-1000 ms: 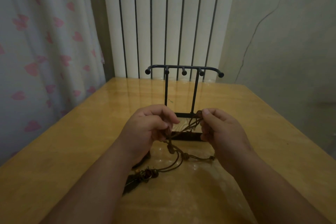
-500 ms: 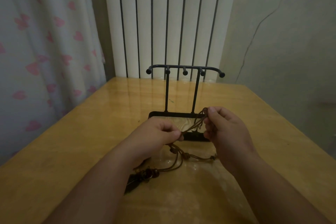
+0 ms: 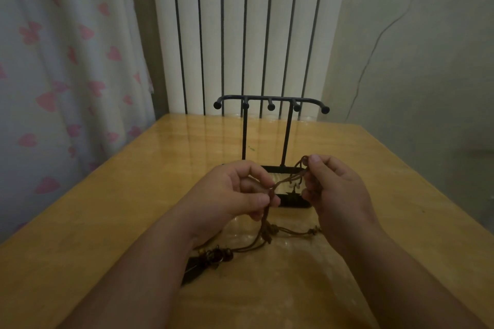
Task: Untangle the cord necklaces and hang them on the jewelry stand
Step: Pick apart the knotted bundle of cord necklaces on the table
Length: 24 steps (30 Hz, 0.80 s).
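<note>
A black metal jewelry stand [image 3: 271, 104] with several knobbed pegs on its top bar rises from a dark base in the middle of the table; nothing hangs on it. Just in front of the base, my left hand [image 3: 235, 195] and my right hand [image 3: 334, 189] each pinch the brown cord necklaces [image 3: 284, 180], holding a stretch of cord between them. Knotted strands [image 3: 272, 231] trail down onto the table. The beaded ends and a dark pendant [image 3: 211, 259] lie by my left forearm, partly hidden under it.
The wooden table [image 3: 107, 208] is glossy, with edges at left and right. A white ribbed radiator [image 3: 248, 29] stands behind it, a curtain with pink hearts [image 3: 53, 75] hangs at left, and a pale wall [image 3: 414, 61] is at right.
My hands have drawn apart, the right one lifting up and to the right, stretching the cord between them. The stand's base is now less covered.
</note>
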Available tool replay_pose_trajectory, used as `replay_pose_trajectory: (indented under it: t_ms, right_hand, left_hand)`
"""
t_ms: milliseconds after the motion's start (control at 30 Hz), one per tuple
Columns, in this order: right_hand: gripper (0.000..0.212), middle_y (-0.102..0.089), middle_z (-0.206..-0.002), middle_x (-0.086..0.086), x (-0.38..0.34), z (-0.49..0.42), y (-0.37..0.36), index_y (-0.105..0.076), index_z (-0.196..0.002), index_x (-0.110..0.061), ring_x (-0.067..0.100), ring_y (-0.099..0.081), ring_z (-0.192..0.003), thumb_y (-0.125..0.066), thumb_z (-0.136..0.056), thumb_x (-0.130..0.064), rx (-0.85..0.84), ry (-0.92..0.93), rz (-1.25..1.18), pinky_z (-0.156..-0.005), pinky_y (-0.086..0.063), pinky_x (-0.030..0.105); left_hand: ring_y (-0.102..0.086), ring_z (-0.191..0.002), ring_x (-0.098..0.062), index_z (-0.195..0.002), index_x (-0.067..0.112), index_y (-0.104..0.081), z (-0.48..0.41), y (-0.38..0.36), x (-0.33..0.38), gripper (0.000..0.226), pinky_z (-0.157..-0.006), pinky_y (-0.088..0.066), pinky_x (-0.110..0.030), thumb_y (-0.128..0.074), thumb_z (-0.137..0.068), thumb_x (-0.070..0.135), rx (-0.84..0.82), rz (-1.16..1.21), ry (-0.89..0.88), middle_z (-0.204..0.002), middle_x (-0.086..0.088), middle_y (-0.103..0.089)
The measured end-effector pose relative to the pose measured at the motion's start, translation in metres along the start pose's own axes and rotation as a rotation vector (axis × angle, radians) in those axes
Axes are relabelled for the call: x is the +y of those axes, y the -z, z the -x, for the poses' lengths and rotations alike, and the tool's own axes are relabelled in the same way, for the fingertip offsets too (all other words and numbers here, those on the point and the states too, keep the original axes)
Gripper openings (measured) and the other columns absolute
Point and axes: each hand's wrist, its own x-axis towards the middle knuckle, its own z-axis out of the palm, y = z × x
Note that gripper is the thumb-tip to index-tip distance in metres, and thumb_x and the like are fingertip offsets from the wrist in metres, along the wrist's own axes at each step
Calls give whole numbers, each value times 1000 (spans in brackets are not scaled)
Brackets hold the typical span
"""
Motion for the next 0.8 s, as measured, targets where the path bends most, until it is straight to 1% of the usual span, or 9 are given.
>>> replay_pose_trajectory:
  t_ms: [100, 200, 333, 467, 500, 567, 667, 733, 800]
  right_hand:
    - [18, -68, -72, -4, -2, 3, 0, -70, -99, -14, 12, -53, -65, -53, -98, -22, -46, -5, -11, -60, -48, 26]
    - [16, -76, -84, -1, -4, 4, 0, -63, -109, -24, 12, -55, -61, -55, -97, -17, -50, -38, 27, -55, -50, 23]
    - [12, -71, -72, -4, -1, 4, 2, -72, -95, -19, 9, -52, -61, -61, -91, -15, -58, 39, 200, -59, -41, 28]
    - [12, -69, -75, -5, 1, 7, -2, -74, -81, -23, 2, -61, -66, -65, -86, -16, -164, 140, 294, -58, -46, 19]
    - [12, -70, -77, -5, 2, 8, -3, -74, -81, -25, 4, -63, -71, -66, -85, -17, -186, 171, 336, -60, -51, 20]
    - [10, -71, -80, -2, 5, 7, -4, -74, -81, -27, 15, -66, -79, -67, -83, -21, -213, 219, 408, -71, -59, 33]
    - [6, -70, -79, -3, 6, 8, -5, -72, -79, -31, 16, -65, -77, -67, -79, -29, -231, 268, 479, -74, -58, 42]
    - [6, -68, -75, -5, 6, 8, -5, -71, -78, -32, 10, -62, -71, -67, -79, -28, -231, 292, 513, -68, -57, 34]
    - [10, -65, -69, -8, 5, 9, -5, -69, -77, -34, 2, -57, -64, -67, -82, -25, -235, 318, 567, -57, -49, 19]
  left_hand:
    - [-70, -97, -35, -95, 12, -61, 0, -1, 0, 23, -70, -51, -36, -62, -85, -9, 6, 35, 4, -79, -8, -75]
    - [-71, -94, -29, -94, 13, -58, -1, -3, 0, 22, -66, -48, -33, -65, -85, -6, 65, 20, 5, -77, -6, -76]
    - [-73, -92, -21, -92, 13, -56, -4, -3, -1, 20, -67, -48, -32, -67, -85, -2, 141, -18, 10, -83, -5, -77]
    - [-70, -75, -13, -87, 15, -57, -5, -4, -3, 20, -66, -50, -30, -72, -82, 3, 192, -49, 6, -80, -5, -76]
    - [-69, -71, -12, -86, 16, -58, -5, -4, -4, 20, -67, -50, -30, -74, -81, 4, 205, -57, 3, -76, -4, -75]
    - [-67, -67, -10, -84, 16, -59, -5, -4, -5, 20, -67, -50, -31, -75, -80, 5, 221, -69, 0, -71, -1, -72]
    - [-67, -67, -11, -83, 15, -59, -6, -4, -7, 19, -68, -51, -31, -75, -80, 5, 226, -79, -8, -68, 0, -71]
    - [-67, -68, -13, -82, 15, -60, -7, -4, -8, 19, -69, -52, -33, -76, -80, 5, 226, -84, -15, -67, 0, -70]
    - [-67, -68, -15, -82, 16, -61, -7, -4, -8, 19, -70, -53, -34, -76, -79, 6, 226, -90, -16, -67, 0, -70]
